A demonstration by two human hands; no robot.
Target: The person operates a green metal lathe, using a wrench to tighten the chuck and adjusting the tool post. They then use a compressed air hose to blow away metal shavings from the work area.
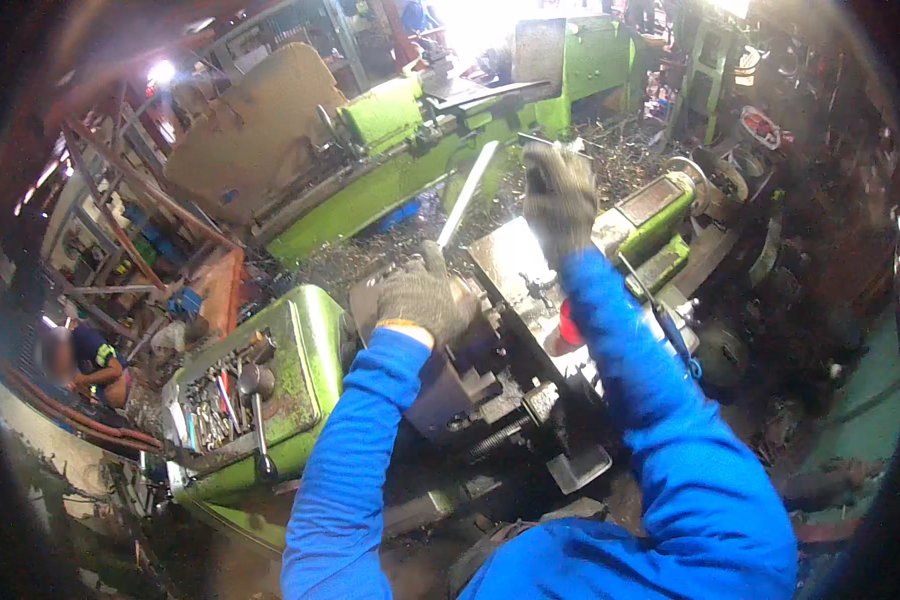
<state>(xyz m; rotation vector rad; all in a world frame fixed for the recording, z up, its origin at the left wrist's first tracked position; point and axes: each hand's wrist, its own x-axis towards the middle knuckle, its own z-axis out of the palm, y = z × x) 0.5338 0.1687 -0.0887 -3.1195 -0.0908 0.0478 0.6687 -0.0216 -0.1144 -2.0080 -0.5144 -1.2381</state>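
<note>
My left hand (422,302), in a grey knit glove, is over the dark chuck of a green lathe. Its fingers close at the lower end of a bright, straight metal bar (468,195), which slants up and away to the right. Farther right, my right hand (562,195) is raised above the lathe carriage (510,262), gloved and curled into a fist. A thin metal rod (536,138) shows at the top of that fist; the rest of it is hidden by the glove. A red round thing (570,328) is partly covered by my right forearm.
On the green headstock (315,335) at left lie several small tools (215,408), beside a lever with a dark knob (266,467). A second green lathe (370,195) stands beyond, with metal shavings around it. A person (95,365) sits low at far left.
</note>
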